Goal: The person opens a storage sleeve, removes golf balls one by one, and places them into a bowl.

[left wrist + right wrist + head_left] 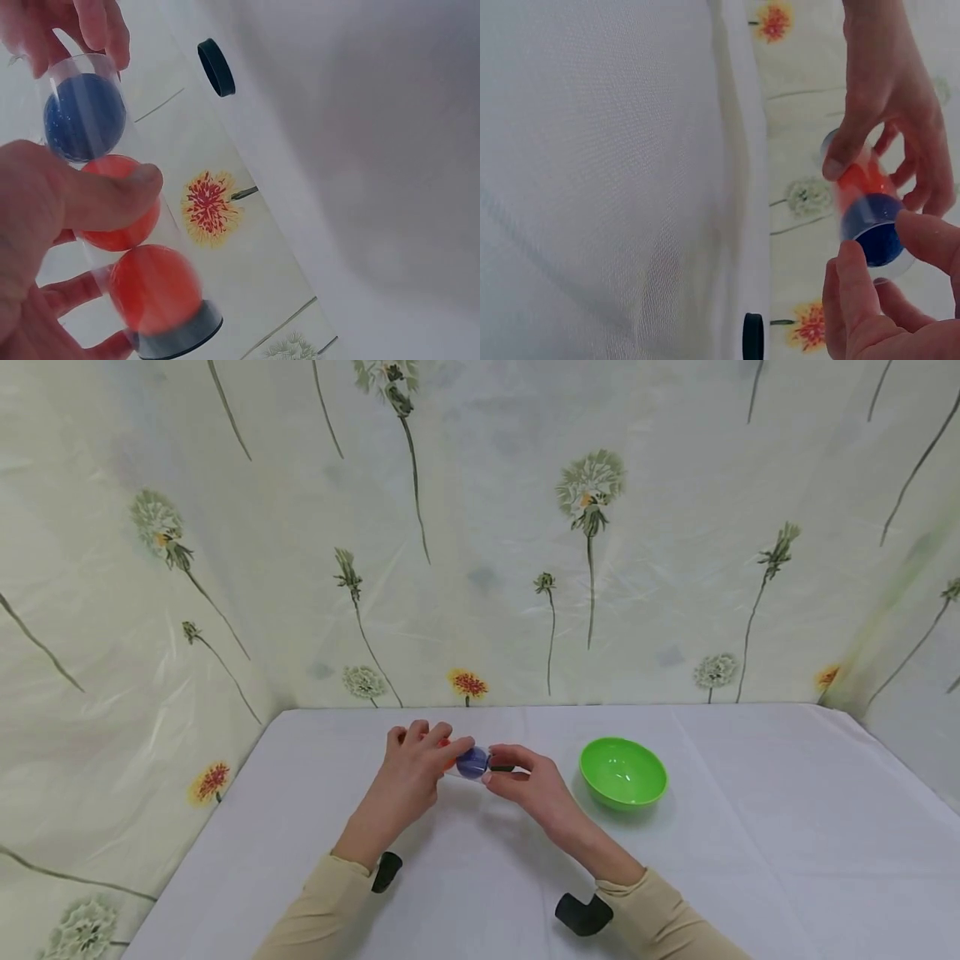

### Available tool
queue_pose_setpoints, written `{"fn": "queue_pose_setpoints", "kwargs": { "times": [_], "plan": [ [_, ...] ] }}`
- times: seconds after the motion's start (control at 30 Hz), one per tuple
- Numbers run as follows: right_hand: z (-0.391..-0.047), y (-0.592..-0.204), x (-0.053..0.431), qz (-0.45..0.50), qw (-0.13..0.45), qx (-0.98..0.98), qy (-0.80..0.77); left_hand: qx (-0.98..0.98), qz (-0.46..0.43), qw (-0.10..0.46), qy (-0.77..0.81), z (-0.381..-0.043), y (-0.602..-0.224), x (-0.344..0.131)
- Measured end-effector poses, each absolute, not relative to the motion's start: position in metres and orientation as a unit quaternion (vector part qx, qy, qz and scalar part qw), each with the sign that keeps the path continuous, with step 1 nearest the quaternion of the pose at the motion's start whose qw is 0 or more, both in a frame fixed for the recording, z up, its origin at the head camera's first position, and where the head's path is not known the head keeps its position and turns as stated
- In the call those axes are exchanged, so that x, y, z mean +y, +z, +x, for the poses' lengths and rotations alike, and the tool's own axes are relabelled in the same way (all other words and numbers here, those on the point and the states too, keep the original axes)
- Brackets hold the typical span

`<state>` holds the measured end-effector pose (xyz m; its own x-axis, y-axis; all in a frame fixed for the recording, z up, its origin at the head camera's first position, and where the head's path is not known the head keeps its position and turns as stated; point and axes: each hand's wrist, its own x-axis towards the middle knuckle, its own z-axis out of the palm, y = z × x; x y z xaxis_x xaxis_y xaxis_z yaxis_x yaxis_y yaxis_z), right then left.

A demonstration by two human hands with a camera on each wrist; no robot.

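A clear plastic tube (142, 180) holds a blue ball (84, 116) by its uncapped end and two orange-red balls (154, 289) behind it. A dark cap (180, 334) closes the other end. My left hand (408, 777) grips the tube around its middle, thumb across the front and fingers behind. At the uncapped end, my right hand (536, 785) holds the rim between thumb and fingers, beside the blue ball. A loose dark green cap (217, 67) lies apart from the tube; in the head view, the right hand partly hides it.
To the right of the right hand stands a bright green bowl (622, 772). A white cloth (750, 860) covers the table, with flower-printed sheeting (495, 527) behind it and at the sides. Black devices (583, 914) sit at both wrists.
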<state>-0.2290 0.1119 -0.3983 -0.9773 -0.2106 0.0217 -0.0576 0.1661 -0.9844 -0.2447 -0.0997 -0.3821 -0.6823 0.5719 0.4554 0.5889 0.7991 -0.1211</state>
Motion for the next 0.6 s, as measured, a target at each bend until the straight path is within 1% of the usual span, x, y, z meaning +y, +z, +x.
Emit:
{"fn": "queue_pose_setpoints", "kwargs": {
  "times": [0.6],
  "plan": [
    [-0.2280, -0.3975, 0.1153, -0.072, 0.051, 0.773, -0.628, -0.919, -0.301, 0.249, -0.041, -0.2421, -0.3851, -0.0971]
  ]
}}
